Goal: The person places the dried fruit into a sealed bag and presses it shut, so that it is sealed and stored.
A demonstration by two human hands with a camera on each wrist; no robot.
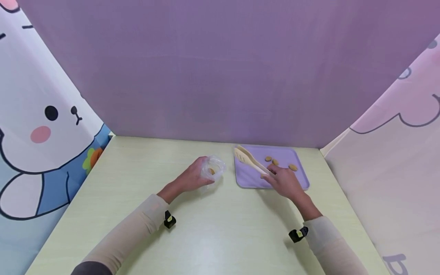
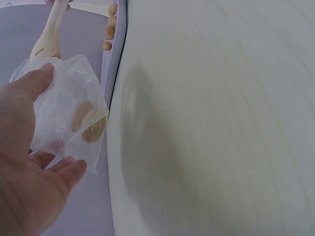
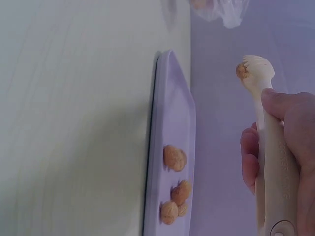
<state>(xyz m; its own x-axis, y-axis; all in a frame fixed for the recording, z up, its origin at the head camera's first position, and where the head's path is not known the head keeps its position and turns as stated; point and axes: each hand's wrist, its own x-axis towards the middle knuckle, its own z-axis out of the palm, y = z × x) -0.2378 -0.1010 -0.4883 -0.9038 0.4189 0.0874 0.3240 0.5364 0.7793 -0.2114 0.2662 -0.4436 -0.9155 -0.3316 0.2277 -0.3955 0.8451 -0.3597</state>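
1. Raised letters run along the handle of your tongs (image 3: 278,167), too faint to read; on the wall cloth (image 1: 378,214), a purple letter-like mark is cut off by the head view's bottom edge.
2. Your right hand (image 1: 283,181) wraps the tongs, its fingers partly hidden behind the handle; their tips pinch one walnut (image 3: 241,70) above the tray.
3. Your left hand (image 1: 194,175) pinches the bag (image 2: 59,108) between thumb and fingers, raised over the bench (image 1: 223,229), just beyond the tray's left edge. Cloudy plastic blurs its contents: seemingly two walnuts in the bag (image 2: 93,130).
4. The purple tray (image 1: 245,181) lies by the bench's far edge, towards its far right corner. The right wrist view shows four loose walnuts (image 3: 174,157) on it, one partly covered by its neighbours.
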